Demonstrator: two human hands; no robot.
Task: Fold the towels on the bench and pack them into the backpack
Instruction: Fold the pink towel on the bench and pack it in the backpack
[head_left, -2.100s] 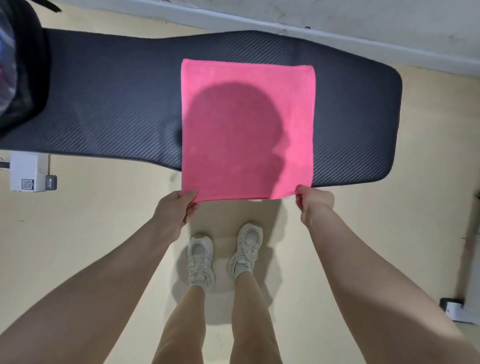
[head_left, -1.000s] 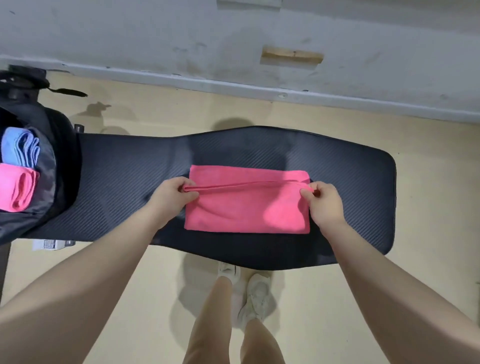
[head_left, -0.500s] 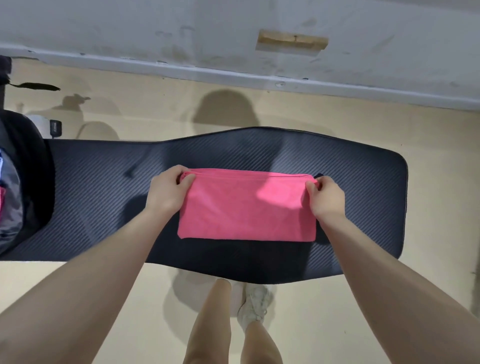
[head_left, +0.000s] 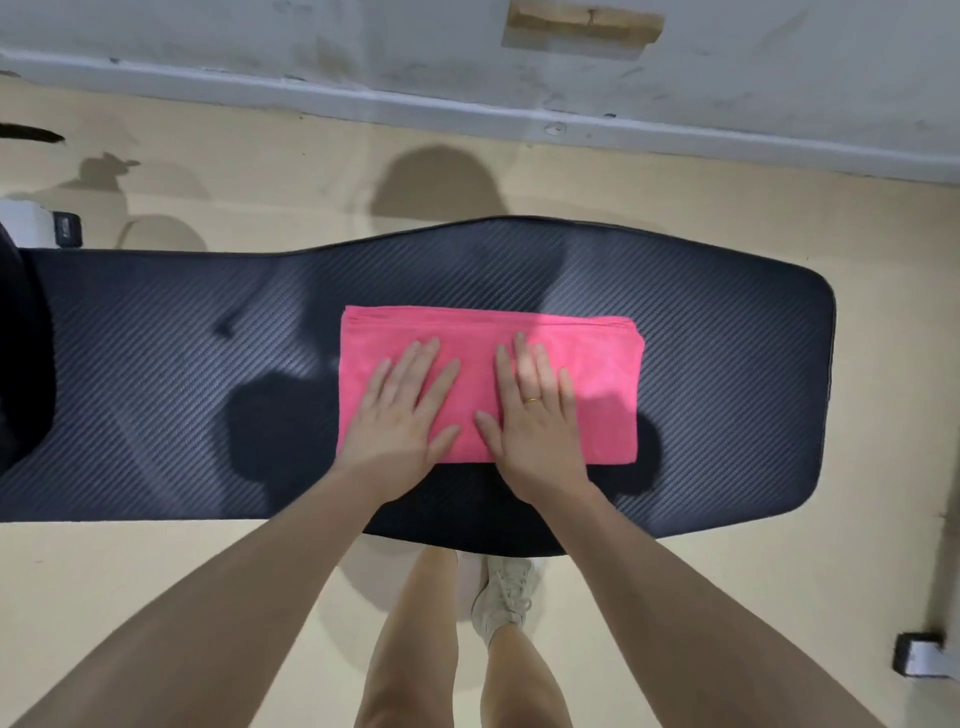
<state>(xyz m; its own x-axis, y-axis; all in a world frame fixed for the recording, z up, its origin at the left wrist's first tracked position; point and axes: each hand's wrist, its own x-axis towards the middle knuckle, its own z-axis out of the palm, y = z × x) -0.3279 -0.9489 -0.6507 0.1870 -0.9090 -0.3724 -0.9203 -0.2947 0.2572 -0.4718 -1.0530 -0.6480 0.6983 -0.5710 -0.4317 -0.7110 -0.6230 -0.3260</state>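
A pink towel (head_left: 602, 364), folded in half into a wide rectangle, lies flat in the middle of the black padded bench (head_left: 727, 364). My left hand (head_left: 402, 410) rests palm down on the towel's left half, fingers spread. My right hand (head_left: 535, 410), with a gold ring, lies flat on the towel's middle, fingers apart. Neither hand grips the cloth. Only a dark edge of the backpack (head_left: 21, 353) shows at the far left of the bench; its inside is out of view.
The bench stands on a beige floor before a pale wall with a skirting board (head_left: 467, 109). A white box (head_left: 31, 223) sits on the floor behind the bench at left. My legs and a shoe (head_left: 506, 597) are below the bench's near edge.
The towel's near edge was lifted and folded over to the far edge. Both hands then let go of the corners and now lie flat on the folded towel.
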